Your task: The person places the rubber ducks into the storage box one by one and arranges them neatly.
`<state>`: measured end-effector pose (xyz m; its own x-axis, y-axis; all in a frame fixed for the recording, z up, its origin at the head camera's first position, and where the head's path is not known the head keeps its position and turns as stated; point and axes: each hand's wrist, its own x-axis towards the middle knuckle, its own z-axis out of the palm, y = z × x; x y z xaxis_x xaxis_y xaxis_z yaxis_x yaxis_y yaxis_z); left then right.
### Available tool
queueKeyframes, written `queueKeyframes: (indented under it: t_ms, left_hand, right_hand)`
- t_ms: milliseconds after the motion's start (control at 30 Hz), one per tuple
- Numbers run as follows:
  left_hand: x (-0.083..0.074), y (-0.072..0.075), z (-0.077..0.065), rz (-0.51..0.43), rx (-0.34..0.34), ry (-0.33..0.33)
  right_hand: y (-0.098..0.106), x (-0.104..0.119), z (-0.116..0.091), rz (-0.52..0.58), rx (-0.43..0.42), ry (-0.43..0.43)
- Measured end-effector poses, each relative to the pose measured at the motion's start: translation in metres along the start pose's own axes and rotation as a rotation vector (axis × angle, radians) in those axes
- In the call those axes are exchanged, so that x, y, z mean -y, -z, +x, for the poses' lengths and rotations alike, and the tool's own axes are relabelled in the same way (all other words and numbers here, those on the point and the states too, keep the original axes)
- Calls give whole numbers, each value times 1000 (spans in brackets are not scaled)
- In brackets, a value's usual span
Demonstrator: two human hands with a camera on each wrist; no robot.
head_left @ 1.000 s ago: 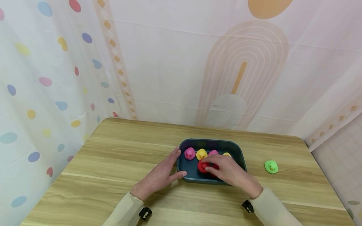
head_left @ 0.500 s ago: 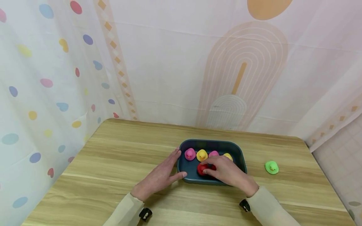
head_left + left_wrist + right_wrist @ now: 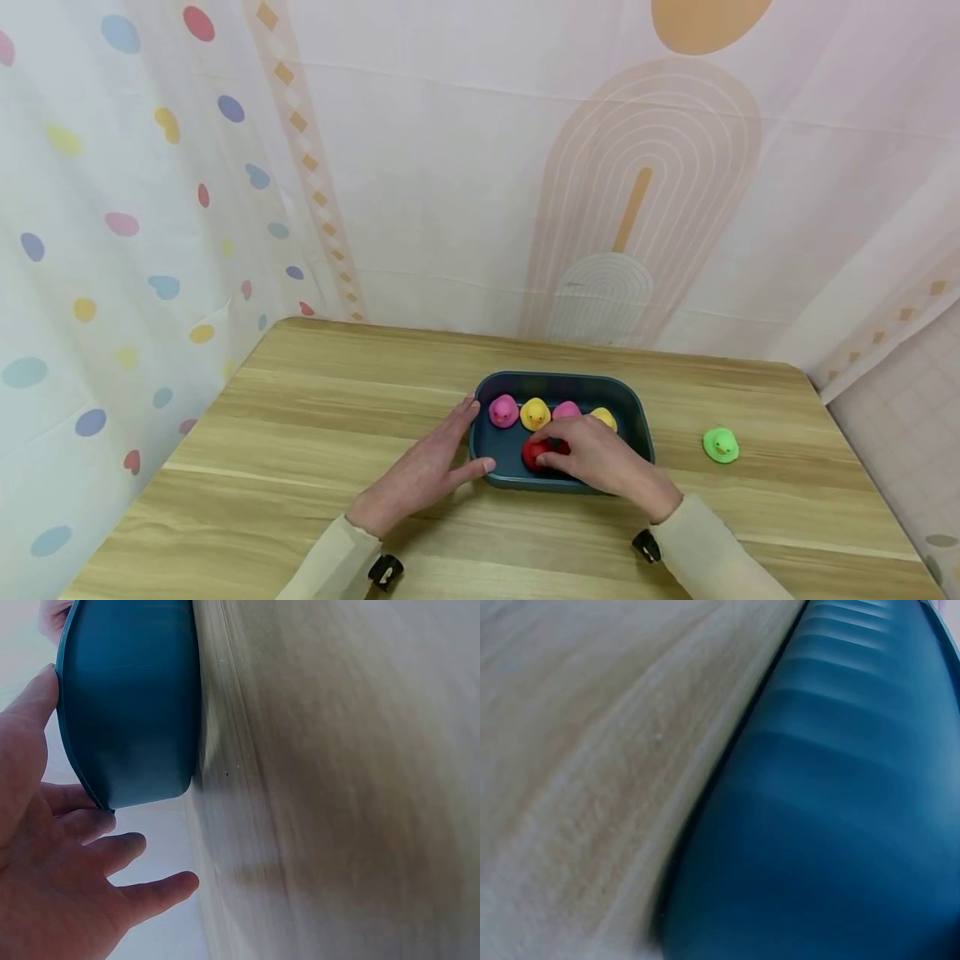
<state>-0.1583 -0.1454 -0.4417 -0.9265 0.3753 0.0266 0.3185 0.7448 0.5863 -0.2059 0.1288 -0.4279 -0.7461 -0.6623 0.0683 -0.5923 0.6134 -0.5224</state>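
My right hand (image 3: 603, 454) reaches into a dark blue rectangular bin (image 3: 555, 483) and pinches a red rubber duck (image 3: 533, 456) between thumb and fingers. More red shows under that hand, mostly hidden. Along the bin's back stand a pink duck (image 3: 503, 411), a yellow duck (image 3: 536, 414), another pink duck (image 3: 567, 409) and a second yellow duck (image 3: 604, 417), partly covered by the hand. Spread wide, my left hand (image 3: 420, 471) touches the bin's left end with thumb and fingertips; the left wrist view shows them at the rim. Only the bin's wall (image 3: 840, 825) fills the right wrist view.
A green duck (image 3: 722, 446) sits on the wooden table (image 3: 330, 392), right of the bin. Behind the table's far edge hangs a patterned curtain (image 3: 450, 167), which also runs along the left side.
My right hand has shifted slightly left and nearer, bringing the red duck down toward the bin's front. More of the right yellow duck now shows. The left hand stays in place.
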Motion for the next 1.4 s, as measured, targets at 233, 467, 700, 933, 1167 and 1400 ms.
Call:
queueKeyframes:
  t_ms: [233,467,700,933,1167,1400]
  left_hand:
    - [0,0,0,-3,1,7]
    - [0,-1,0,0,1,5]
    - [0,-1,0,0,-5,5]
    - [0,-1,0,-7,-3,2]
    - [0,0,-1,-10,-4,-4]
    - [1,-1,0,-11,-7,-12]
  right_hand:
    - [0,-1,-2,18,-6,2]
    - [8,0,-15,61,-80,24]
    - [16,0,-33,53,-233,60]
    - [27,-2,-53,79,-341,10]
    - [41,-10,-72,-5,-490,-2]
    - [51,-24,-90,-38,-576,-49]
